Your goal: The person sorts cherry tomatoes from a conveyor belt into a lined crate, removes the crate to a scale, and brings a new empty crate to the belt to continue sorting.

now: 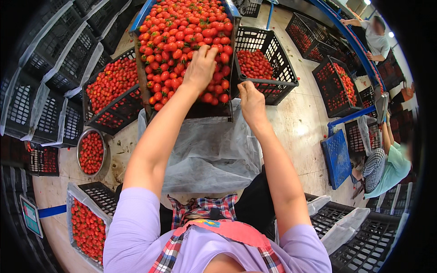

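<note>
A heap of red cherry tomatoes (pixel 170 44), some with green stalks, fills a sloping blue-edged chute (pixel 235 8) before me. My left hand (pixel 201 68) reaches into the heap with bent fingers; whether they hold a tomato is hidden. At the near corner of a black plastic crate (pixel 285 73), right of the chute, is my right hand (pixel 252 102). Its fingers are curled inward, and what they hold, if anything, cannot be seen. Cherry tomatoes (pixel 254 65) lie inside that crate. Below the chute's front end, a translucent white sheet liner (pixel 211 153) spreads towards my lap.
Left of the chute stand a tomato-filled crate (pixel 112 88) and a metal bowl (pixel 91 152) of tomatoes. Stacked black crates (pixel 37 99) line the left. A lined crate (pixel 88 228) is lower left. Rightward are a blue platform scale (pixel 336 160) and two people (pixel 375 37) (pixel 389 167).
</note>
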The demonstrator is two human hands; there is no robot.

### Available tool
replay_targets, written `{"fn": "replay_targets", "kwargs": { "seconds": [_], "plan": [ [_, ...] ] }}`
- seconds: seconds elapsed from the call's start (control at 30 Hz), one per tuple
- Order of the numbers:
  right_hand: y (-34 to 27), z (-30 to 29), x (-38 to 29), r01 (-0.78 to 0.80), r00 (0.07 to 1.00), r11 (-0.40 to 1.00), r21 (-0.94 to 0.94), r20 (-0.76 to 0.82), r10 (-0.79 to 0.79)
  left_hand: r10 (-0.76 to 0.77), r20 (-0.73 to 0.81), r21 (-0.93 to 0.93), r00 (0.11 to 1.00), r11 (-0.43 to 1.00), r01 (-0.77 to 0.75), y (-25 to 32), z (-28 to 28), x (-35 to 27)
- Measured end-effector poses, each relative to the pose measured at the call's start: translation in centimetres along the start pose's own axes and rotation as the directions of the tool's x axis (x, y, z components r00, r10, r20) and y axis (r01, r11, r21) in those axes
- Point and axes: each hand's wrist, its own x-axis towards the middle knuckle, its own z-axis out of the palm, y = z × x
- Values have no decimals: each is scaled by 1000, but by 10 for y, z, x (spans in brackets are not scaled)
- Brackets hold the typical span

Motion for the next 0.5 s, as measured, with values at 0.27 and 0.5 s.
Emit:
{"fn": "replay_targets", "kwargs": {
  "seconds": [0.27,0.5],
  "plan": [
    [12,-1,-31,-10,1000,999,45,22,9,-232,107,27,967,973,231,17,1,7],
    [0,-3,-50,-97,993,994,53,68,93,-193,918,-191,347,553,811,13,-99,-82]
  ]
}}
